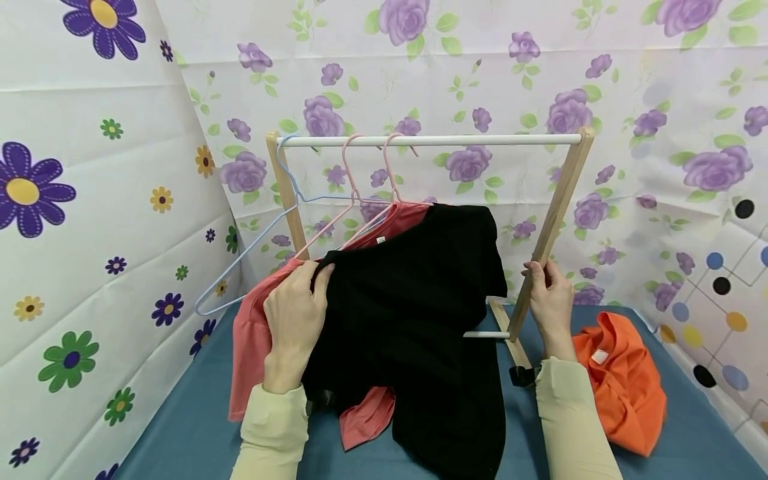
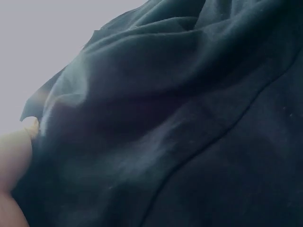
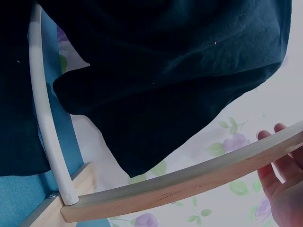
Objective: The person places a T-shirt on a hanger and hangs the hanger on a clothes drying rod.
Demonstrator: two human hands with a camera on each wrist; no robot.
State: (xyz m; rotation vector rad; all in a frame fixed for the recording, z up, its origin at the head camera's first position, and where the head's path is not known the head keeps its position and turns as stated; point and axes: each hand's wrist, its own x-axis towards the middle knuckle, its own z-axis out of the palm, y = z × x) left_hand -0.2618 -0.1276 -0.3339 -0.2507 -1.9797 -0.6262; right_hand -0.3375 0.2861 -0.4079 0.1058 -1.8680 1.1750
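Observation:
A black short-sleeved top (image 1: 414, 300) drapes over the front of a clothes rack. My left hand (image 1: 295, 320) pinches its upper edge at the left between thumb and fingers; the left wrist view is mostly filled by dark cloth (image 2: 123, 123). My right hand (image 1: 552, 300) grips the rack's right wooden post (image 1: 555, 207) partway down; its fingers wrap the same post (image 3: 180, 184) in the right wrist view. Behind the black top hangs a pink garment (image 1: 255, 340) on a pink hanger. Whether the black top sits on a hanger is hidden.
Two pink hangers and a blue hanger (image 1: 221, 308) hook over the white rail (image 1: 456, 141) toward its left end. Right of the rack, a crumpled orange garment (image 1: 624, 393) lies on the blue tabletop (image 1: 174, 427). Flower-patterned sheets (image 1: 648, 80) stand behind and at the sides.

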